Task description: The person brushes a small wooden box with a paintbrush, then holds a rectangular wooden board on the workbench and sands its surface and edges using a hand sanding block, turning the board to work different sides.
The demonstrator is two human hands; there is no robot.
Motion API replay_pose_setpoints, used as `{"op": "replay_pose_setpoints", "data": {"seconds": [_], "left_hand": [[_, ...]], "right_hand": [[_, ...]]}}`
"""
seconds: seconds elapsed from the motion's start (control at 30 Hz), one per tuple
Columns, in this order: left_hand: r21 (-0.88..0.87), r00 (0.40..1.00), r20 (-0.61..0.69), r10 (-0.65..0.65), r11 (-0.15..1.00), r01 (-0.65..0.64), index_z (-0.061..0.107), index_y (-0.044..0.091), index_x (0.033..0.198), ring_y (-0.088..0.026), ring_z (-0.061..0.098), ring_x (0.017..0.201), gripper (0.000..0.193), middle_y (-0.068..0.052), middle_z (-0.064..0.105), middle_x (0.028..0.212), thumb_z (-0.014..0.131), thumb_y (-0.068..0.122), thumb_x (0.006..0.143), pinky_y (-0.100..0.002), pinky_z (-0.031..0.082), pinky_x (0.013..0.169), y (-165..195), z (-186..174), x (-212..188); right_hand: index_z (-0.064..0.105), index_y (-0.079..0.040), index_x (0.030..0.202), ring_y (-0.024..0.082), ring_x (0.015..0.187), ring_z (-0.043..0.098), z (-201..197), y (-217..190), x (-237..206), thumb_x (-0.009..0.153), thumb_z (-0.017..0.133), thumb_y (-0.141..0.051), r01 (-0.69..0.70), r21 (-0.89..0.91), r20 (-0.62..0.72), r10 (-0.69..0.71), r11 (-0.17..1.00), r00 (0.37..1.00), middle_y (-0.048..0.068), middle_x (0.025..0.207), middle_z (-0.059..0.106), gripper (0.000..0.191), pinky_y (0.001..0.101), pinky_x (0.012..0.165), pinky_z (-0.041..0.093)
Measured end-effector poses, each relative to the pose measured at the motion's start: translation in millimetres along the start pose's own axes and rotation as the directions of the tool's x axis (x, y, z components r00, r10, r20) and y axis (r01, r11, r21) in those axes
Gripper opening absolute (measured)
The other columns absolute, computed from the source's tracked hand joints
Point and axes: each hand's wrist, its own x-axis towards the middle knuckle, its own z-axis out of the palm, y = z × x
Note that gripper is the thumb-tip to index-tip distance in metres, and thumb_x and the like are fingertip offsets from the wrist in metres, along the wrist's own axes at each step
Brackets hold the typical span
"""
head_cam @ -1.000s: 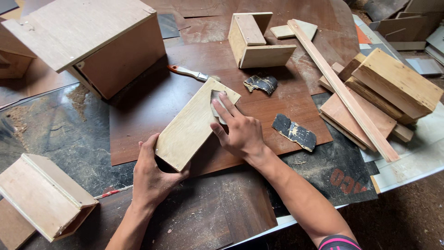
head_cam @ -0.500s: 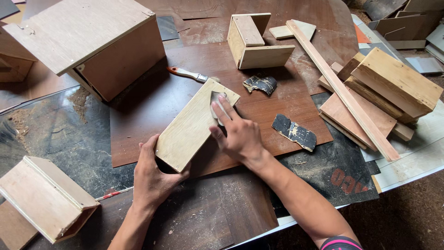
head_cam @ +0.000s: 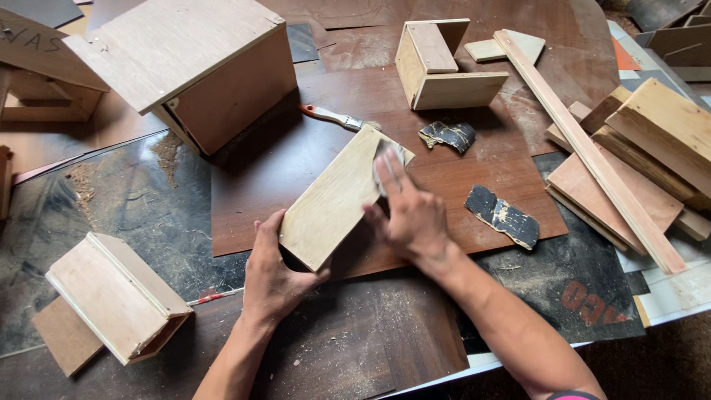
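The left hand (head_cam: 270,274) holds the near end of a flat wooden board (head_cam: 337,196), its grip pinching the edge. The right hand (head_cam: 411,215) lies flat on top and presses a small piece of sandpaper (head_cam: 385,159) onto the board. The board lies slanted on the brown worktop (head_cam: 459,185). Farther back are a paintbrush (head_cam: 333,117) and a big wooden box (head_cam: 196,63).

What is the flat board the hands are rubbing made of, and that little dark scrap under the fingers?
The board looks like pale, unpainted plywood: matte, with faint grain. The scrap under the right hand looks like worn sandpaper, grey and crumpled. The left hand steadies the board.
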Motion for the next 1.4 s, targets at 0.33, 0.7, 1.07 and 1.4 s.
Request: {"op": "replay_pose_setpoints", "data": {"seconds": [0.33,0.7,1.07,1.4], "left_hand": [[-0.004,0.999,-0.009,0.047,0.999,-0.047,0.042,0.0,0.141,-0.038,0.065,0.118,0.105,-0.022,0.063,0.125,0.095,0.032,0.056,-0.047,0.036,0.12,-14,1,0],[0.024,0.998,-0.019,0.06,0.998,-0.059,0.04,0.001,0.14,-0.039,0.062,0.121,0.112,-0.024,0.062,0.128,0.1,0.032,0.05,-0.053,0.027,0.123,-19,-1,5],[0.008,0.999,-0.037,0.039,0.999,-0.039,0.042,0.002,0.139,-0.04,0.062,0.12,0.109,-0.024,0.062,0.127,0.097,0.028,0.049,-0.051,0.028,0.122,-13,0,5],[0.01,0.996,-0.04,0.084,0.996,-0.084,0.043,0.001,0.138,-0.039,0.065,0.117,0.101,-0.022,0.064,0.122,0.094,0.028,0.055,-0.052,0.027,0.123,-11,2,4]], "right_hand": [[0.038,-0.025,0.158,0.015,0.053,0.066,7,-20,-5,0.094,0.022,-0.074,0.219,-0.015,0.098,-0.217,0.976,0.971,0.017,0.162,0.044,0.082,0.0244,0.038,0.044],[0.037,-0.012,0.161,0.019,0.068,0.07,20,-53,-34,0.105,0.022,-0.075,0.438,0.168,-0.059,-0.434,0.883,0.899,0.019,0.162,0.045,0.086,0.0269,0.053,0.051],[0.041,-0.005,0.154,0.018,0.051,0.067,5,-56,-27,0.093,0.021,-0.076,0.286,0.158,0.022,-0.292,0.945,0.956,0.02,0.157,0.048,0.095,0.0272,0.039,0.046],[0.043,-0.014,0.153,0.022,0.064,0.075,-6,-7,8,0.091,0.023,-0.069,-0.101,-0.025,0.117,0.103,0.995,0.988,0.014,0.159,0.049,0.085,0.0322,0.037,0.05]]}}
